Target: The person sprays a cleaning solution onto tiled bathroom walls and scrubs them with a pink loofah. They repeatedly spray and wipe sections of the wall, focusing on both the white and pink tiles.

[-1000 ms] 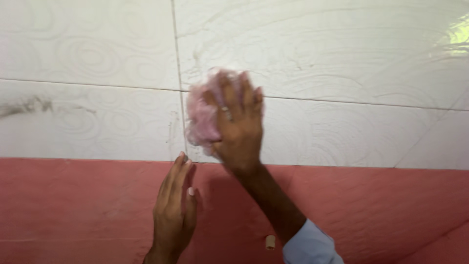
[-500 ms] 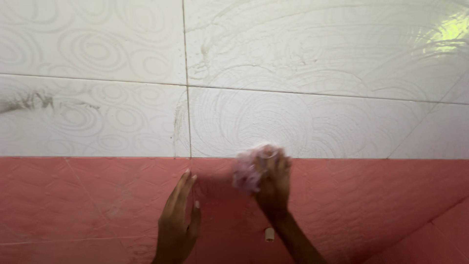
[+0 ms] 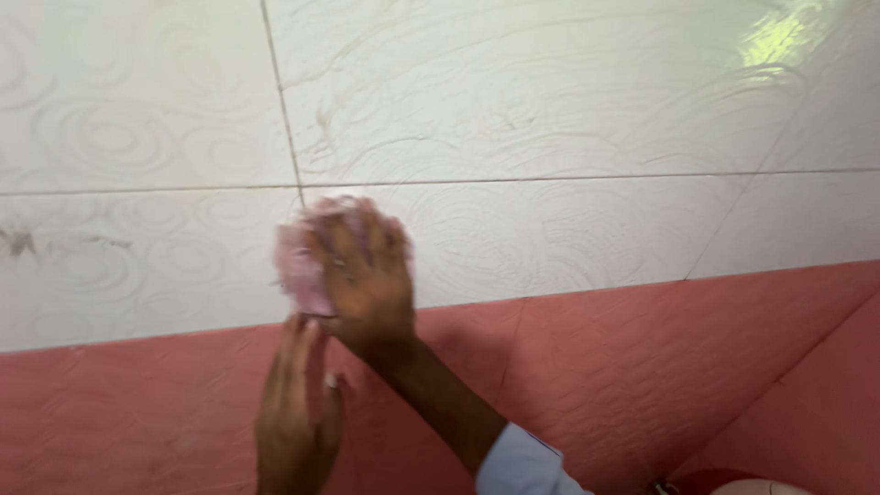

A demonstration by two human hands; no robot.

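My right hand [image 3: 367, 280] presses a pink mesh scrubber [image 3: 298, 261] against the white swirl-patterned wall tile [image 3: 550, 110], just below the meeting of two grout lines. The scrubber shows only at the left of my fingers; the rest is under the palm. My left hand [image 3: 295, 412] lies flat, fingers together, on the red tile [image 3: 642, 367] directly below the right hand, holding nothing. A light blue sleeve cuff [image 3: 522, 463] covers my right wrist at the bottom edge.
Soapy circular smears cover the white tiles to the right. A dark smudge [image 3: 18, 243] marks the white tile at far left. A wall corner runs down the right side, and a pale rounded object [image 3: 761, 486] peeks in at the bottom right.
My right hand swept the scrubber down onto the red tile, then back up and left onto the white tile. The view has tilted and shifted. The left hand stayed flat on the red tile.
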